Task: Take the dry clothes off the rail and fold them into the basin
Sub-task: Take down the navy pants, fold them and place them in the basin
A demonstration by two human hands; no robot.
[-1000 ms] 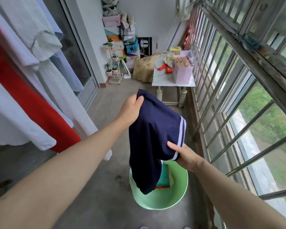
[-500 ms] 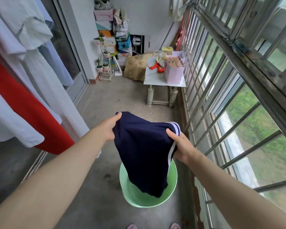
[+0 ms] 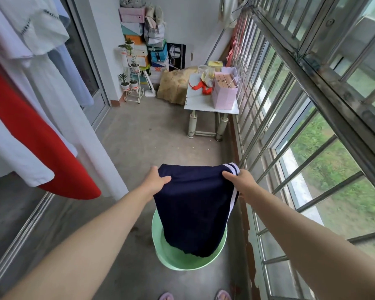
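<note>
Both hands hold a dark blue garment (image 3: 195, 204) by its top edge above the green basin (image 3: 183, 259) on the concrete floor: the left hand (image 3: 156, 180) is clamped on the garment's left corner and the right hand (image 3: 239, 180) is clamped on its right corner, where white stripes run along the edge. The garment hangs down flat between them, its lower end dangling inside the basin's rim. To the left of the basin, white clothes (image 3: 52, 87) and a red cloth (image 3: 30, 144) hang from above, and beyond the basin stands a small table (image 3: 199, 102) bearing a pink bag (image 3: 224, 95).
</note>
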